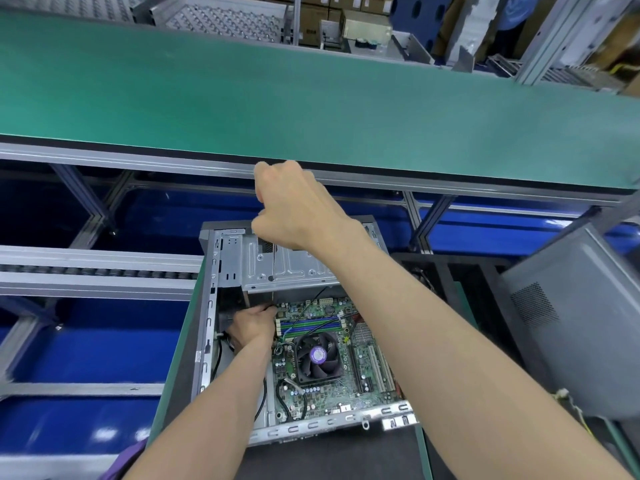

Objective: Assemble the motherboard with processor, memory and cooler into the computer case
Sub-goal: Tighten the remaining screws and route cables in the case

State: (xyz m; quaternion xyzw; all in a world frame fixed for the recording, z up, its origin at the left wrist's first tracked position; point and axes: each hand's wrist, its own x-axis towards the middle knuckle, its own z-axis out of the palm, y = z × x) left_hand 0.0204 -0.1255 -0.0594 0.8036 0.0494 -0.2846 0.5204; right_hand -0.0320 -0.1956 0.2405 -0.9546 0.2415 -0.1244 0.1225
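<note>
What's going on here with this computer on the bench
A person is fastening a motherboard inside an open computer case. The right hand grips a long screwdriver, its shaft running down to the board's far left corner, where the left hand steadies the tip. The cooler fan and memory sticks are already on the board.

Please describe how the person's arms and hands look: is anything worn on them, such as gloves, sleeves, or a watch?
Both arms are bare from wrist to elbow, with no sleeves. The left hand and right hand wear no gloves, and no watch, strap or ring is visible. A bit of purple cloth shows beside the left elbow.
</note>
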